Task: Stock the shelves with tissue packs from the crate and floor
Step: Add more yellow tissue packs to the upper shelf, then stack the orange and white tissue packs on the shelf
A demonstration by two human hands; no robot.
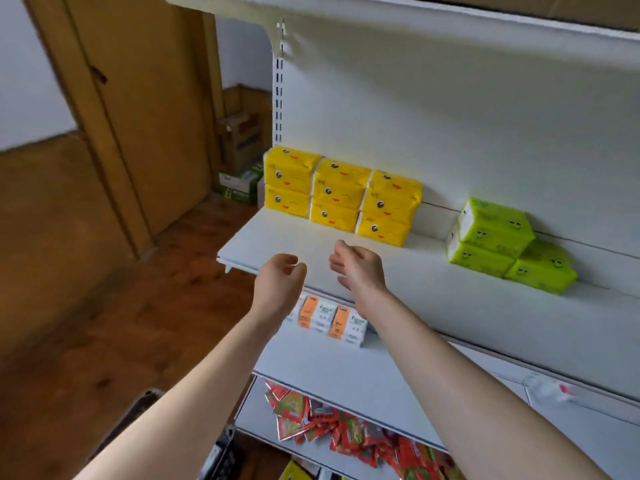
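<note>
Left hand (pixel 281 276) loosely curled, right hand (pixel 360 268) relaxed, both empty, just in front of the yellow plastic tissue packs (pixel 341 199) stacked two-high on the white metal shelf (pixel 277 237). Likely best: fetch more, set flush right of that stack, faces forward.

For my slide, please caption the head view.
Empty left hand and right hand near shelf with yellow packs, green packs.

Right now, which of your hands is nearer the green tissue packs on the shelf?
Right. The right hand hovers over the front of the shelf, left of the green tissue packs, with bare shelf between. The left hand is beyond it, farther left.
</note>
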